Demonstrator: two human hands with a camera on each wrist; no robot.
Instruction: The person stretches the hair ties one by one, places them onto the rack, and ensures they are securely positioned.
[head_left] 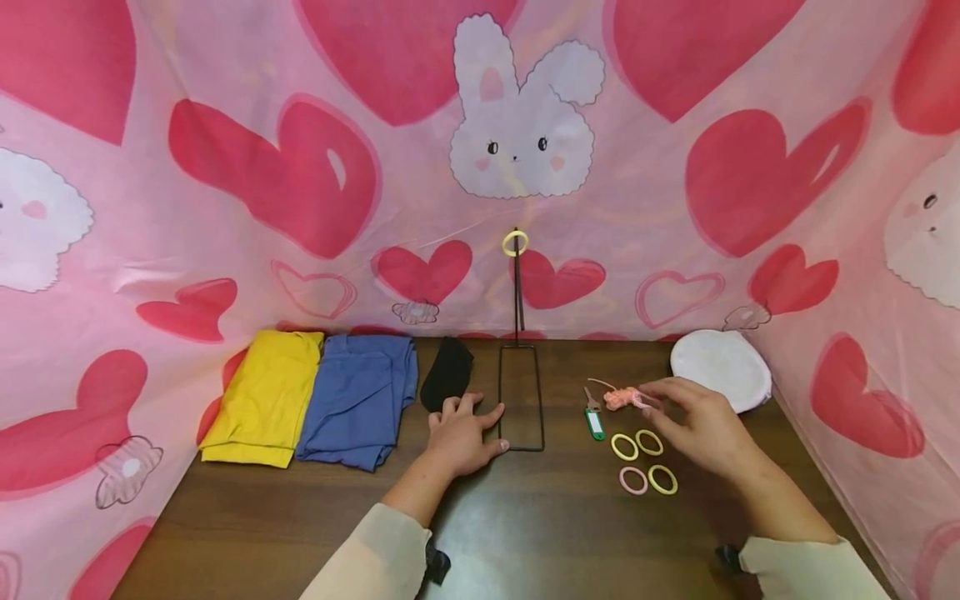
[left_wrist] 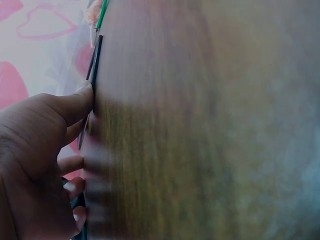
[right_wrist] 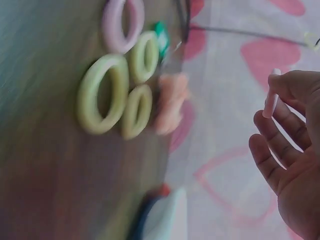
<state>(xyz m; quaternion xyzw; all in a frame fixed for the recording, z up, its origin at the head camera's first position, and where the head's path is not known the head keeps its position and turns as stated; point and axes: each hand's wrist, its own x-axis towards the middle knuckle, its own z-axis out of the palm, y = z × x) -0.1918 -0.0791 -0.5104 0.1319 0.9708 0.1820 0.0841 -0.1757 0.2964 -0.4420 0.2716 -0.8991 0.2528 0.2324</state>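
Your pink, heart-printed workspace
You see a dark wooden desk [head_left: 247, 533] enclosed by a pink cloth [head_left: 225, 100] printed with hearts and rabbits.

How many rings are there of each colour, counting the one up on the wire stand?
Yellow rings: 4, namely three on the table at and, and one atop the stand at.
Pink ring: 1
Total: 5
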